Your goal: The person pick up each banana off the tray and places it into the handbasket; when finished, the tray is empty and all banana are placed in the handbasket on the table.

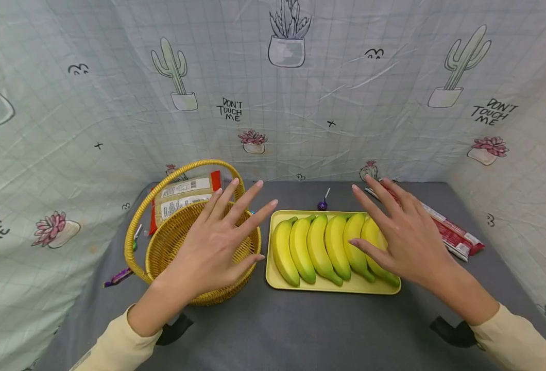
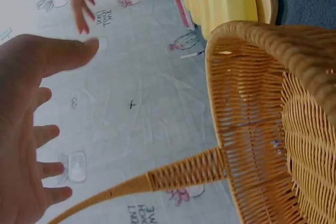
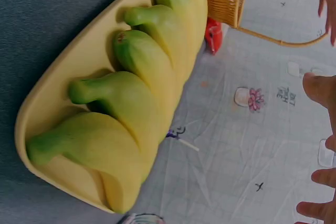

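Note:
My left hand (image 1: 215,239) hovers with spread fingers over the right part of a yellow wicker basket (image 1: 161,252) with a tall handle. In the left wrist view the basket (image 2: 247,103) looks bare inside where visible, apart from small bluish specks. My right hand (image 1: 407,234) is held above the right end of a pale yellow tray (image 1: 333,289), fingers spread, touching nothing. Several bananas (image 1: 317,250) lie side by side on that tray, the rightmost partly hidden by the hand in the head view. The right wrist view shows their green tips (image 3: 84,90) close up.
Behind the basket lies a clear bag with red ends (image 1: 185,193). A purple lollipop (image 1: 322,205) is behind the tray. Red and white packets (image 1: 456,234) lie at right. A purple wrapper (image 1: 117,277) and a green lollipop (image 1: 136,238) sit left of the basket.

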Demonstrator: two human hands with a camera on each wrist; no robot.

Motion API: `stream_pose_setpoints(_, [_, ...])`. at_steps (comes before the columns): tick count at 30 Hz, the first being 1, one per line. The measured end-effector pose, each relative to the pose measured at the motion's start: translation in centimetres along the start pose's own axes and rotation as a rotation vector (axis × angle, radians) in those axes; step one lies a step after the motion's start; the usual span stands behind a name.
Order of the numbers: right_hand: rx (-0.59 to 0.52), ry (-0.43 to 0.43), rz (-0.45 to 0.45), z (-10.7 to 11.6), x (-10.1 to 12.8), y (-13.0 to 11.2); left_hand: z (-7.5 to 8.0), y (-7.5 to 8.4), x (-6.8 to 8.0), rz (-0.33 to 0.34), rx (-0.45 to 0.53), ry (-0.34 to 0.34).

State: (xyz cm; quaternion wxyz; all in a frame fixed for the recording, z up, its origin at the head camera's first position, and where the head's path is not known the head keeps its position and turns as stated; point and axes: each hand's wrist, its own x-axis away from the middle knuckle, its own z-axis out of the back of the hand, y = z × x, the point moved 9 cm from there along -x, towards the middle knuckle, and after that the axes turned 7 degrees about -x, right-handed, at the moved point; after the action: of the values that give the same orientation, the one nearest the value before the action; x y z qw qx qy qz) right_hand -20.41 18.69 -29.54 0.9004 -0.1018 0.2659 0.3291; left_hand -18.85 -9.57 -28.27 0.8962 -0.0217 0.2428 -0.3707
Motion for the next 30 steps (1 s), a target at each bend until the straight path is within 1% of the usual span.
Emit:
stream_pose_setpoints(2, [-0.008, 0.01, -0.007, 0.0, 0.3, 0.1, 0.5, -0.3, 0.3, 0.014, 0.022, 0.019])
stream_pose_setpoints(8, [-0.049, 0.023, -0.025, -0.5, 1.3, 0.3, 2.2, -1.2, 1.6, 0.076, 0.144, 0.085])
stream_pose_setpoints(12, [-0.057, 0.02, -0.05, -1.0, 2.3, 0.8, 3.9, -1.3, 2.4, 0.084, 0.159, 0.138])
stream_pose_setpoints(13, [-0.057, 0.015, -0.06, -1.2, 2.6, 0.9, 4.5, -1.4, 2.5, 0.085, 0.152, 0.159])
stream_pose_setpoints(15, [-0.059, -0.002, -0.085, -1.7, 3.2, 1.3, 5.8, -1.4, 2.9, 0.087, 0.14, 0.223])
stream_pose_setpoints(17, [-0.062, -0.021, -0.11, -2.2, 3.7, 1.6, 7.3, -1.6, 3.2, 0.098, 0.119, 0.3])
stream_pose_setpoints(19, [-0.061, -0.038, -0.128, -2.7, 4.2, 1.8, 8.7, -1.9, 3.7, 0.124, 0.096, 0.375])
stream_pose_setpoints(21, [-0.06, -0.045, -0.139, -3.3, 4.7, 2.1, 9.8, -2.3, 4.2, 0.158, 0.082, 0.436])
stream_pose_setpoints(24, [-0.054, -0.039, -0.145, -3.8, 5.1, 2.3, 10.9, -3.2, 5.3, 0.235, 0.066, 0.511])
stream_pose_setpoints(27, [-0.05, -0.044, -0.172, -4.2, 5.6, 2.7, 11.3, -4.5, 6.8, 0.336, 0.073, 0.588])
stream_pose_setpoints(30, [-0.045, -0.068, -0.215, -4.8, 6.1, 3.2, 11.2, -6.0, 8.7, 0.443, 0.106, 0.651])
